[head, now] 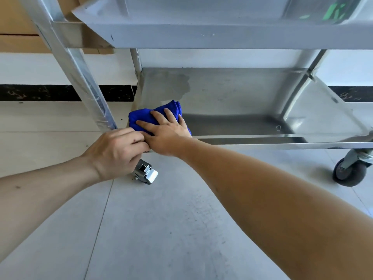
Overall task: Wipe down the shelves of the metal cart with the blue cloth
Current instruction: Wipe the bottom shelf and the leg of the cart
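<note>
The blue cloth (153, 116) lies bunched at the near left corner of the metal cart's bottom shelf (232, 98). My right hand (163, 134) presses flat on the cloth with its fingers spread. My left hand (117, 150) is curled around the cart's near left corner, at the foot of the slanted post (80, 63). A damp patch (177, 85) marks the shelf's back left area. Above it, the middle shelf (201, 37) spans the frame.
Grey floor tiles run under my arms. A caster with a metal brake tab (148, 173) sits just below my left hand, and a black caster (350, 173) is at the right. Behind the cart is a white wall with a black baseboard (40, 92).
</note>
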The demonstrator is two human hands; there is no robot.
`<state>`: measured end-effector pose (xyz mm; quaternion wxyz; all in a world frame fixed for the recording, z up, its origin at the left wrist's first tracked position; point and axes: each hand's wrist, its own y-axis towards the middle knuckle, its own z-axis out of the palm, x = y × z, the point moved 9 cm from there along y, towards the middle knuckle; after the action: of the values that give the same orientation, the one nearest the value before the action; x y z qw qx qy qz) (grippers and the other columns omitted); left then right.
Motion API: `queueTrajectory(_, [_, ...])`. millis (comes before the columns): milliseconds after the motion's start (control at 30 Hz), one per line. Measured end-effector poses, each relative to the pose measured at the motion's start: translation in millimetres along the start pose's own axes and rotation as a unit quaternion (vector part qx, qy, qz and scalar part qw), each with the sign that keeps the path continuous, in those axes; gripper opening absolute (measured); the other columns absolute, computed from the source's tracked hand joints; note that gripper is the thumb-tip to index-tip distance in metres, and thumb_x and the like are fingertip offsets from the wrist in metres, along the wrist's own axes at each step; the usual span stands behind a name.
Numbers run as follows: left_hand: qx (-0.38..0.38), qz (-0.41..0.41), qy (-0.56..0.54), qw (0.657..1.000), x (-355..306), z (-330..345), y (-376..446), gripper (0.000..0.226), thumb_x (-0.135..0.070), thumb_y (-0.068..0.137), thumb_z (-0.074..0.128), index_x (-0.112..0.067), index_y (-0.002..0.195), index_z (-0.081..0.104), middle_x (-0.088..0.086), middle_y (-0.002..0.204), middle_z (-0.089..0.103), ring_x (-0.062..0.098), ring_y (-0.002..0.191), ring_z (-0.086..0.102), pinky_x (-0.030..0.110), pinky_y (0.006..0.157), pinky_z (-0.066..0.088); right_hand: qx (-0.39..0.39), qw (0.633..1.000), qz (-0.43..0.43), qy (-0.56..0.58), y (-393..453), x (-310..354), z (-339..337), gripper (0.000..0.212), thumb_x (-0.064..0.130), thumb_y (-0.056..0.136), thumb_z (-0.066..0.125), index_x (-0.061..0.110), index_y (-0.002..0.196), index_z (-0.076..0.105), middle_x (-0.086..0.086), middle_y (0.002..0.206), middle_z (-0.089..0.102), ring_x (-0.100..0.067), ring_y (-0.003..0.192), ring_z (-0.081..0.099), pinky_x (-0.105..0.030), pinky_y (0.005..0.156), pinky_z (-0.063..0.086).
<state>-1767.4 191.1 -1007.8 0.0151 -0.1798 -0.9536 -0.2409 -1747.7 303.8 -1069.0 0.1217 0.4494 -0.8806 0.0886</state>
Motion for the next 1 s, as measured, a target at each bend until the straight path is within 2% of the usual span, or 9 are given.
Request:
queueTrajectory(233, [0.028,0.002,-0.059,0.998,-31.9,13.8,28.3,0.021,-0.001,0.081,0.052,-0.006,0.098,0.064,0.008,0.094,0.059,0.023,0.081,0.053,0.038,0.066,0.050,-0.023,0.999,0.026,-0.009,-32.8,-51.8,-16.2,0.056,0.070,0.095,0.027,0.058,0.149,0.016,0.009,0.166,0.008,-0.027,0.152,-0.005,-0.055,0.120,-0.001])
queueTrajectory(367, [0.011,0.020,-0.071,0.997,-52.6,25.5,57.8,0.021,-0.007,0.086,0.047,-0.006,0.100,0.062,0.010,0.097,0.058,0.026,0.083,0.054,0.040,0.072,0.049,-0.043,0.997,0.060,-0.013,-55.3,-97.2,-29.4,0.059,0.072,0.094,0.030,0.058,0.150,0.016,0.010,0.166,0.011,-0.025,0.151,-0.004,-0.054,0.121,0.001])
queueTrajectory(500, [-0.011,0.021,-0.085,0.996,-73.2,39.7,90.0,0.020,-0.008,0.084,0.053,-0.005,0.102,0.064,0.011,0.098,0.060,0.029,0.084,0.056,0.041,0.076,0.049,-0.057,0.992,0.107,-0.021,-76.4,-150.9,-46.8,0.060,0.074,0.093,0.028,0.058,0.149,0.016,0.008,0.165,0.013,-0.027,0.150,0.000,-0.053,0.120,0.005])
queueTrajectory(567, [-0.013,0.018,-0.092,0.996,-83.9,48.6,104.5,0.021,-0.010,0.084,0.056,-0.006,0.103,0.064,0.010,0.098,0.060,0.029,0.086,0.057,0.043,0.077,0.049,-0.064,0.989,0.127,-0.042,-87.2,-178.5,-55.2,0.060,0.072,0.093,0.029,0.057,0.150,0.015,0.008,0.164,0.014,-0.028,0.149,0.003,-0.053,0.119,0.008])
queueTrajectory(867, [-0.063,0.055,-0.106,0.991,-146.8,83.0,160.1,0.019,-0.015,0.088,0.056,-0.009,0.103,0.066,0.008,0.098,0.062,0.029,0.089,0.058,0.041,0.077,0.046,-0.082,0.969,0.224,-0.064,-137.9,-296.3,-83.5,0.064,0.074,0.089,0.022,0.057,0.150,0.014,0.009,0.165,0.012,-0.027,0.150,0.003,-0.052,0.120,0.007])
queueTrajectory(1000, [-0.086,0.055,-0.119,0.988,-168.0,92.7,180.1,0.018,-0.010,0.087,0.056,-0.008,0.099,0.069,0.008,0.093,0.063,0.029,0.085,0.058,0.043,0.073,0.045,-0.100,0.945,0.306,-0.050,-175.4,-359.8,-100.9,0.066,0.074,0.089,0.021,0.054,0.151,0.017,0.009,0.165,0.016,-0.026,0.150,0.004,-0.051,0.120,0.006])
